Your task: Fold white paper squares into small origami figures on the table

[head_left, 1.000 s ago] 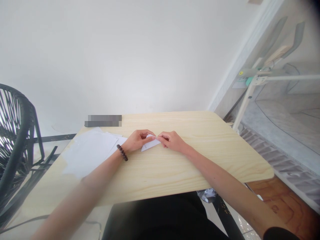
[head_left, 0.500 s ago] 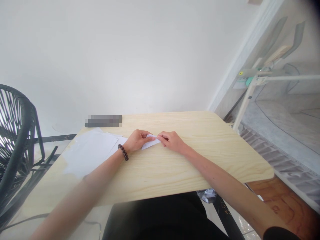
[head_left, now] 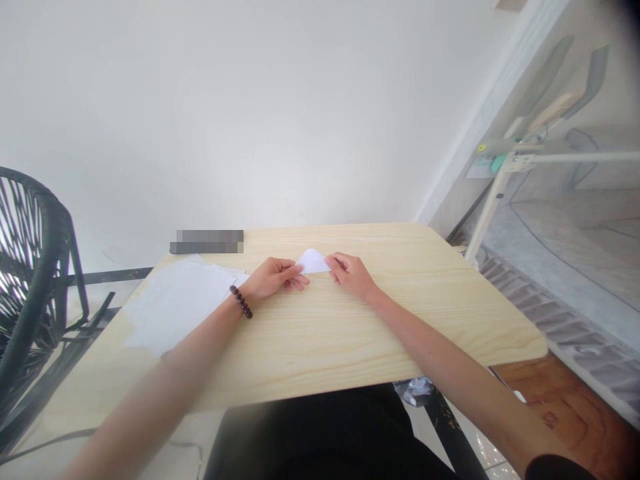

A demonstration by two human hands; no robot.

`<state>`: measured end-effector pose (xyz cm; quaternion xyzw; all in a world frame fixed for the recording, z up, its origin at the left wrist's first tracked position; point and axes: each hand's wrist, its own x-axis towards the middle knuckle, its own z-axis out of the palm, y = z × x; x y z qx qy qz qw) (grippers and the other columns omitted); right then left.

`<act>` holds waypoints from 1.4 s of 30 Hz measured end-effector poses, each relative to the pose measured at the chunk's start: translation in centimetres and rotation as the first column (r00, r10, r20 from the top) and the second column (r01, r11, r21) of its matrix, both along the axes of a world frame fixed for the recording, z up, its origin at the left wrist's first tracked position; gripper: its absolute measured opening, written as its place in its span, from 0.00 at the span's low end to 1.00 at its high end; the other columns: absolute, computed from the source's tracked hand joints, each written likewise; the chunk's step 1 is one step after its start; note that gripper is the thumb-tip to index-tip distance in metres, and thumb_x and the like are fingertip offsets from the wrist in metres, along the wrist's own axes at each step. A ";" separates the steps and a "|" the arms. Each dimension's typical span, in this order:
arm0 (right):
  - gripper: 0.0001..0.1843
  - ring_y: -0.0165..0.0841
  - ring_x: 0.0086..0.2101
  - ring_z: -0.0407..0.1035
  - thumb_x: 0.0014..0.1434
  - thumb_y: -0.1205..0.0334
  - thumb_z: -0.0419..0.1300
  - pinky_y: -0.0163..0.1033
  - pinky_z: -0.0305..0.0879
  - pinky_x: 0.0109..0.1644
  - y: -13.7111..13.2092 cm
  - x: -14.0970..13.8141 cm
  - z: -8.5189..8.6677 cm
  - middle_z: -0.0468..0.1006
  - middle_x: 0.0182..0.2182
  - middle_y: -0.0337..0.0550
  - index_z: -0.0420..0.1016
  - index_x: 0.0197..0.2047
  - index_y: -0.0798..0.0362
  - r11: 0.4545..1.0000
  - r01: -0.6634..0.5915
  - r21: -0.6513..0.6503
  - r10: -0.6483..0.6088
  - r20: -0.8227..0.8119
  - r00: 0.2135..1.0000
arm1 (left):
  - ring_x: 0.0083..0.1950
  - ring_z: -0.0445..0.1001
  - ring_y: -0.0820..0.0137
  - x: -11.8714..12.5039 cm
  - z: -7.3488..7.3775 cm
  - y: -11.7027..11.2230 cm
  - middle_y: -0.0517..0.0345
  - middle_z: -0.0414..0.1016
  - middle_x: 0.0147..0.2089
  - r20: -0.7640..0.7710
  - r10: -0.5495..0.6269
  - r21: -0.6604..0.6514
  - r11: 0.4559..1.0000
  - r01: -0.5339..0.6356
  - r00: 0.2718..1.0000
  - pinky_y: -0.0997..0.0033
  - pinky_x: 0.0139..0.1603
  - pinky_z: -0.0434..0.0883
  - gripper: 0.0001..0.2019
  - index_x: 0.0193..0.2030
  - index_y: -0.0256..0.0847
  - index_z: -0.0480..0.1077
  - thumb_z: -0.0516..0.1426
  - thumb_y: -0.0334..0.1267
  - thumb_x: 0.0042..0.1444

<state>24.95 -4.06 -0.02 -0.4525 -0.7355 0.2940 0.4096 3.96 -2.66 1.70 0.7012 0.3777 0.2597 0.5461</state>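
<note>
From my end of the feed, the small piece of paper (head_left: 313, 261) sits just below the centre of the frame, its flat lower edge strung between two pinches. My left hand (head_left: 277, 276) grips its left corner between thumb and forefinger, the lower fingers loosely spread; my right hand (head_left: 351, 274) nips the right corner, fingers curled in. The table (head_left: 425, 313) runs on from there to a rounded corner at lower right, giving that side room, and its far edge meets the wall (head_left: 310, 120) above the paper. Room is tighter at left, where loose sheets (head_left: 175, 300) spread beneath and beside my left forearm, which hides part of them. Both paper corners are covered by fingertips, and I can't tell whether the paper touches the wood. A dark object (head_left: 207, 242) at the back left edge is pixelated beyond recognition; the chair (head_left: 47, 220) is cut off at the left border.
</note>
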 end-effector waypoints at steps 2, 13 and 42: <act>0.18 0.23 0.17 0.57 0.57 0.51 0.44 0.29 0.54 0.23 0.0 0.0 0.0 0.62 0.15 0.33 0.66 0.28 0.55 0.999 -0.037 -0.027 0.037 -0.007 0.999 | 0.30 0.71 0.71 0.1 0.1 -0.1 0.47 0.75 0.34 -0.008 0.002 0.009 1.000 -0.002 1.000 0.73 0.31 0.67 0.20 0.33 0.31 0.71 0.51 0.49 0.52; 0.18 0.23 0.17 0.57 0.56 0.51 0.46 0.29 0.55 0.23 0.3 0.0 0.0 0.62 0.15 0.33 0.68 0.30 0.56 0.996 -0.024 -0.085 0.020 -0.054 0.998 | 0.25 0.71 0.73 0.6 -0.4 0.0 0.47 0.75 0.32 -0.038 0.076 0.026 0.997 -0.076 0.996 0.77 0.21 0.63 0.20 0.34 0.31 0.68 0.49 0.50 0.52; 0.16 0.24 0.20 0.62 0.54 0.53 0.50 0.30 0.59 0.25 -0.8 -0.2 0.6 0.69 0.19 0.38 0.70 0.32 0.57 0.967 -0.200 -0.158 0.204 0.009 0.979 | 0.25 0.67 0.74 0.9 0.3 -1.2 0.55 0.74 0.30 -0.048 0.044 0.079 0.996 -0.040 0.998 0.78 0.20 0.58 0.20 0.36 0.35 0.69 0.53 0.52 0.47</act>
